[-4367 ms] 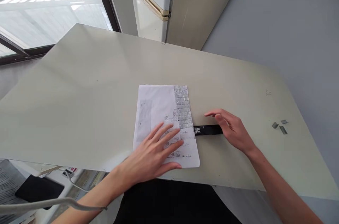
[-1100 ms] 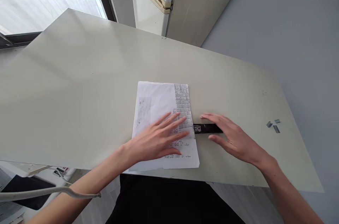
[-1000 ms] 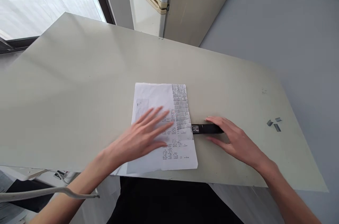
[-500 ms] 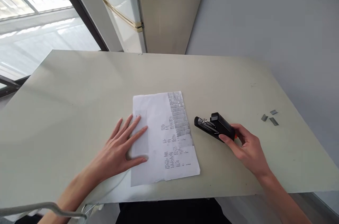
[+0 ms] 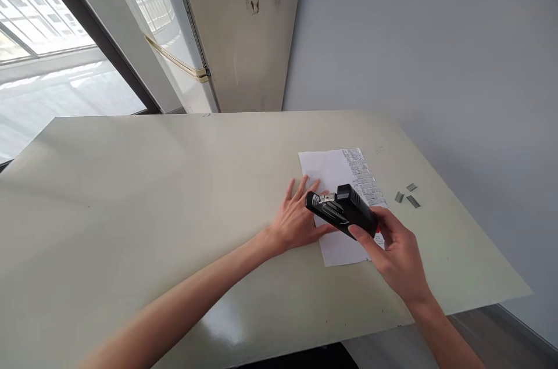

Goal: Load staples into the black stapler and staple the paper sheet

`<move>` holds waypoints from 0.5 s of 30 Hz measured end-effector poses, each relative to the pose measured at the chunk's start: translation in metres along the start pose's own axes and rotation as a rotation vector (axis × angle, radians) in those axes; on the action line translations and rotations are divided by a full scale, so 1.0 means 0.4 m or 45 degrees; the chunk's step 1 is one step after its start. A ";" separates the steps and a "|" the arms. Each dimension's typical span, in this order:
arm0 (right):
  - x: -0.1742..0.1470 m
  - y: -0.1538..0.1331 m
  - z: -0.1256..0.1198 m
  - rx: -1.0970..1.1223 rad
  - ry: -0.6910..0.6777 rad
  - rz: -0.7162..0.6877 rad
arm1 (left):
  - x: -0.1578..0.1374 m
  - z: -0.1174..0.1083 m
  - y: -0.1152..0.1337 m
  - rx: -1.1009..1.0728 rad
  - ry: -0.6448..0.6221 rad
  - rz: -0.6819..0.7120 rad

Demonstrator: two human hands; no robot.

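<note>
A black stapler (image 5: 342, 210) is gripped in my right hand (image 5: 399, 253), its jaw pointing left and its metal inner parts showing. It is held over the printed sheets of paper (image 5: 344, 250) and hides their middle from view. My left hand (image 5: 296, 221) lies flat with fingers spread on the left side of the paper, holding nothing. Part of its fingers is behind the stapler's front end. Columns of small print and a grey patterned strip run along the paper's right side.
Three small strips of grey staples (image 5: 407, 196) lie right of the paper on the pale table (image 5: 174, 194). A white fridge (image 5: 244, 49) stands beyond the far edge. Along the right runs a grey wall (image 5: 414, 38); a window (image 5: 39, 14) is at upper left.
The paper has slid to the right with my left hand on it. The stapler in my right hand is now above the sheets instead of beside them. My view has also shifted.
</note>
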State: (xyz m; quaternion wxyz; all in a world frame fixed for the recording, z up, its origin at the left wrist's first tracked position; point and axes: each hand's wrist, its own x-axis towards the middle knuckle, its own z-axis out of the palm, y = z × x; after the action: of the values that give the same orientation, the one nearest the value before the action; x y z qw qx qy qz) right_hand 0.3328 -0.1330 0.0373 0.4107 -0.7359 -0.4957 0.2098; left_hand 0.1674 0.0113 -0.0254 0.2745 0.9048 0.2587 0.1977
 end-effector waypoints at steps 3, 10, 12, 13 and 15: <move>0.018 -0.012 0.018 0.019 0.005 -0.007 | -0.013 -0.037 -0.028 -0.398 0.157 -0.035; 0.104 -0.059 0.127 -0.026 -0.201 -0.191 | -0.180 -0.229 -0.128 -0.463 0.373 -0.402; 0.134 -0.072 0.177 -0.025 -0.289 -0.287 | -0.232 -0.268 -0.152 -0.387 0.406 -0.482; 0.147 -0.078 0.203 -0.026 -0.330 -0.331 | -0.253 -0.282 -0.162 -0.371 0.425 -0.509; 0.171 -0.089 0.254 -0.031 -0.404 -0.394 | -0.285 -0.300 -0.176 -0.376 0.473 -0.548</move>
State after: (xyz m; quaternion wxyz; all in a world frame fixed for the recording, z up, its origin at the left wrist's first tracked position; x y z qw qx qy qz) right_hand 0.2690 -0.0247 0.0144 0.3459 -0.6138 -0.6636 0.2515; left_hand -0.0077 0.0435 0.0003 0.3866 0.7280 0.4585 0.3321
